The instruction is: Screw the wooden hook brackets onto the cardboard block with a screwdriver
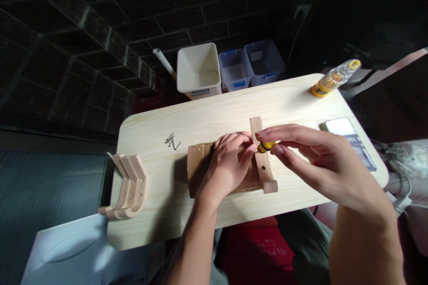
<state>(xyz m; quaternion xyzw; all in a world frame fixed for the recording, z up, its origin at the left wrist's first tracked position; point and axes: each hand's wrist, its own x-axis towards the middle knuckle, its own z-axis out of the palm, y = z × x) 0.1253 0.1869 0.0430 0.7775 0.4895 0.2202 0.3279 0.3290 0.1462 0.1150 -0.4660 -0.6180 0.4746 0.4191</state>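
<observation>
On the cardboard piece [197, 164] rests a wooden bracket [264, 173] with a hole in its face. My left hand [230, 160] lies over the cardboard, its thumb and fingers closed against the bracket's left side. Above the bracket, my right hand [310, 156] has its fingertips around a small yellow and black screwdriver handle [266, 146], which points down at the wood. The screwdriver's tip is hidden. Several loose screws [172, 141] lie left of the cardboard.
Wooden hooks [132, 187] stand at the table's [154, 120] left end. At the right are a clear yellow-based bit container [336, 78] and a phone [351, 142]. Behind the table stand a white bin [199, 69] and clear blue-handled boxes [236, 71].
</observation>
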